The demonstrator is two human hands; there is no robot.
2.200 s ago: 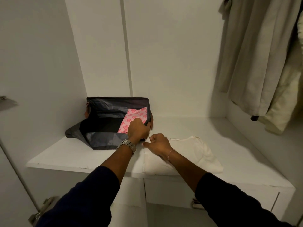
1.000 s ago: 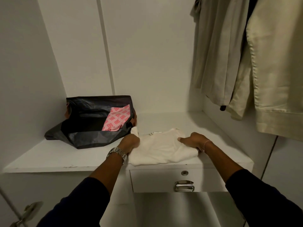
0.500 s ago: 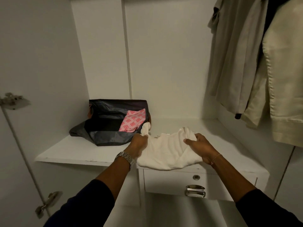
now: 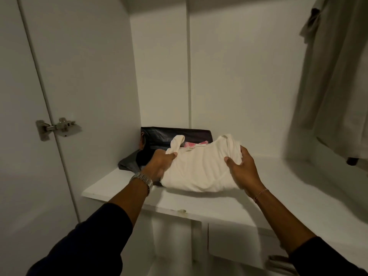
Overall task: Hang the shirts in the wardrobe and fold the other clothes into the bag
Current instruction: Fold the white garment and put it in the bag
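Left hand: my left hand (image 4: 159, 164) grips the left end of the folded white garment (image 4: 201, 168), thumb on top, fingers curled underneath and hidden by the cloth.
Right hand: my right hand (image 4: 242, 166) clasps the right end of the same garment, thumb pressed on the upper face, fingers wrapped round the far edge.
Grasp: both hands are closed on the cloth; neither palm lies flat on the shelf.
Garment position: held between my hands just above the white shelf (image 4: 199, 202), partly in front of the black bag (image 4: 175, 136); its lower fold is at the shelf surface, and I cannot tell whether it touches.
Garment condition: soft, off-white knit, folded into a thick rounded bundle with shallow creases; one loose strip sticks up by my left thumb, and a small label shows near the top edge.
Bag: dark, thin, slightly glossy fabric, slumped open against the back left corner of the shelf.
Bag contents: a pink patterned cloth (image 4: 191, 144) shows just behind the garment's top edge.
Hanging items: beige garments (image 4: 334, 76) hang at the right, matte woven fabric, blurred.
Wrists: metal watch (image 4: 142, 181) on the left, thin bracelet (image 4: 260, 194) on the right.
Door fitting: a metal hinge (image 4: 57, 127) sits on the left panel.
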